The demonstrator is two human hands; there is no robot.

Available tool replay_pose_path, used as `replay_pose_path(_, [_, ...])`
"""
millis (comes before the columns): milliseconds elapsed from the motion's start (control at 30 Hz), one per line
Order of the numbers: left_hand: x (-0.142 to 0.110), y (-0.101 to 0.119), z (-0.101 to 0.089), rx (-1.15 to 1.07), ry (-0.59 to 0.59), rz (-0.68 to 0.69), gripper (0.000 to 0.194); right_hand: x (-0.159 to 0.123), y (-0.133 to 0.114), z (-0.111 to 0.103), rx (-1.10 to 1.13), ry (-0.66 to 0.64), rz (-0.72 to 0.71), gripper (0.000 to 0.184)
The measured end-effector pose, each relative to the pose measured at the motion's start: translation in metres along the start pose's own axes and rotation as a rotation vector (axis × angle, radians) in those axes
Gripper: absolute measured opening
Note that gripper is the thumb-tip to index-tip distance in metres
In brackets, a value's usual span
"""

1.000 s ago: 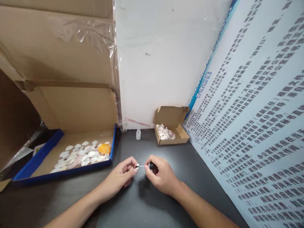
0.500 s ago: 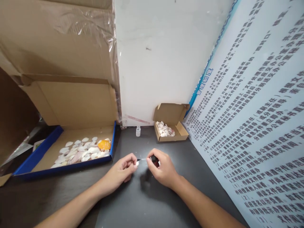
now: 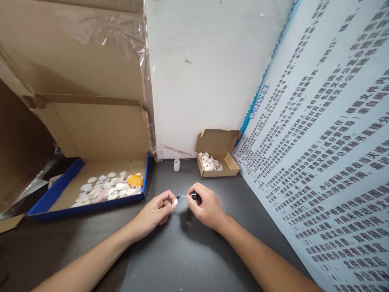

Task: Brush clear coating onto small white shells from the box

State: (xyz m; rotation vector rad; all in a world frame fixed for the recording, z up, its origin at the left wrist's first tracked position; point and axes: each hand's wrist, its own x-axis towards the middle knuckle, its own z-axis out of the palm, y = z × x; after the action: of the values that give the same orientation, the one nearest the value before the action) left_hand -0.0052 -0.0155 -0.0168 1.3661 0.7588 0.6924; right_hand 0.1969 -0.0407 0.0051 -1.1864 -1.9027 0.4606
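Note:
My left hand (image 3: 156, 211) is closed in a pinch on a small white shell (image 3: 175, 201) just above the dark table. My right hand (image 3: 205, 207) is closed on a small brush with a black cap (image 3: 193, 196); its thin clear stem reaches left and its tip touches the shell. Both hands meet near the table's middle. A small clear bottle (image 3: 176, 164) stands uncapped behind them by the wall.
A blue-edged cardboard tray (image 3: 91, 205) at the left holds several white shells and one orange shell (image 3: 135, 180). A small open cardboard box (image 3: 216, 160) of shells sits by the wall. A printed poster (image 3: 322, 134) leans along the right. Large cardboard sheets stand at the back left.
Both hands stay together with the brush on the shell; they sit slightly higher in view as the camera tilted. The brush tip has shifted a little along the shell.

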Motion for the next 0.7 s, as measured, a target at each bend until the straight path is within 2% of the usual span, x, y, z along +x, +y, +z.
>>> replay_pose_path(67, [0.0,0.0002,0.0004,-0.022,0.009,-0.006,0.035,-0.0003,-0.0011,0.0001,0.025,0.025,-0.004,0.007])
replay_pose_path(233, [0.0001,-0.0008,0.0002,-0.092,0.023,-0.021,0.034,-0.0013,-0.0017,0.0019,0.055,-0.023,-0.009,0.012])
replay_pose_path(567, [-0.0012,0.0034,0.0005,0.011,0.025,-0.007,0.038,-0.0032,0.001,0.0065,0.021,-0.017,0.066,0.019])
replay_pose_path(700, [-0.0008,0.002,-0.0011,-0.003,0.016,-0.007,0.037,-0.004,0.0004,0.008,0.078,-0.026,0.06,0.019])
